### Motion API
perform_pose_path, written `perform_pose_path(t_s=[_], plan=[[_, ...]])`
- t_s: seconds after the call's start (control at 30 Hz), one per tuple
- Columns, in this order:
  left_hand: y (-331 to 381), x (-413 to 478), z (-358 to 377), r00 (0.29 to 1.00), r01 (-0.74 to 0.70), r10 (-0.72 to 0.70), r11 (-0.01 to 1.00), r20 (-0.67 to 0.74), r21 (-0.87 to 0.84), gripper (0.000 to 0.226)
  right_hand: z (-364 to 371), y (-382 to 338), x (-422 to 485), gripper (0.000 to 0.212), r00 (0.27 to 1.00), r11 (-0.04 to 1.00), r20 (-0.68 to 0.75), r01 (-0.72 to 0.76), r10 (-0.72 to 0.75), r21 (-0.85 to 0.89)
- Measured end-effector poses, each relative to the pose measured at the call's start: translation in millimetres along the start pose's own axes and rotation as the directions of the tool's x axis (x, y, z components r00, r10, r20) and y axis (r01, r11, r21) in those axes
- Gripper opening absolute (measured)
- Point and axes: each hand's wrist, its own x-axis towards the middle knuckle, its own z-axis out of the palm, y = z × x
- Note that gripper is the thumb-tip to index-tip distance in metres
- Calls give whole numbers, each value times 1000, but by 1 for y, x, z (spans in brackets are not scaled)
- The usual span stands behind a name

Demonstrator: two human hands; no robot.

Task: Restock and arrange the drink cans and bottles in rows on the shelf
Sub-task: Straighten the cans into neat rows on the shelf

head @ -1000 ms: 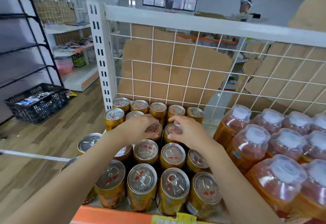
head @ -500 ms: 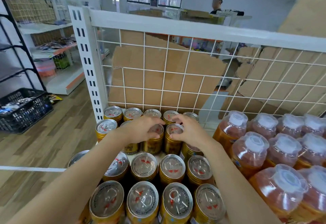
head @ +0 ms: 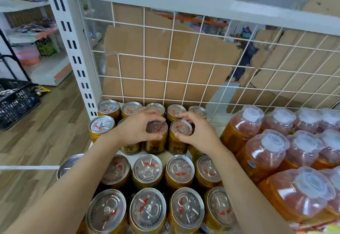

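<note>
L hand (head: 135, 129): fingers curled over the far rim of a gold can, thumb on the near rim. It grips the lid end from above. Call it L can (head: 156, 128).

R hand (head: 199, 135): same hold on the neighbour, R can (head: 181, 127). Thumb tip on near lid edge, fingers hooked over the far side. Neither hand is free.

Both cans upright, long axis vertical, side by side and about touching. They sit directly ahead of the hands, in the 2nd row from the rear. Each hand is nearer its own can, arms not crossed.

Key relation: back row (head: 132, 107) stands just beyond, vs. wire panel (head: 184, 79). Can't tell if the held cans touch it.

Strip of bare shelf (head: 165, 155) lies betw. the held pair and the nearer cans (head: 147, 169).

Probable step: seat the pair square behind, then close up the front rows.

Wrapped bottles (head: 266, 152) to the R, apart from the cans.
</note>
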Motion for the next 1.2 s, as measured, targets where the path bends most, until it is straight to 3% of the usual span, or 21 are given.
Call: perform_pose_path(t_s=[0.2, 0.83, 0.97, 1.07, 1.2], plan=[[1, -3, -1, 1000, 15, -15, 998, -5, -64, 50, 2, 2, 1, 52, 1000, 999, 11, 24, -24, 22], [3, -6, 3, 997, 71, -72, 997, 14, 30, 57, 0, -2, 1, 44, 999, 999, 42, 33, -34, 35], [12, -3, -5, 999, 19, -22, 997, 35, 78, 61, -11, -13, -3, 33, 999, 980, 8, -34, 33, 197], [25, 8, -6, 998, -18, 9, 988, 59, 154, 52, -27, -13, -11, 32, 989, 992, -98, -104, 111, 75], [39, 30, 10, 993, -50, 24, 970, 112, 238, 51, -38, -8, -32, 58, 967, 957, 25, -248, 254, -149]])
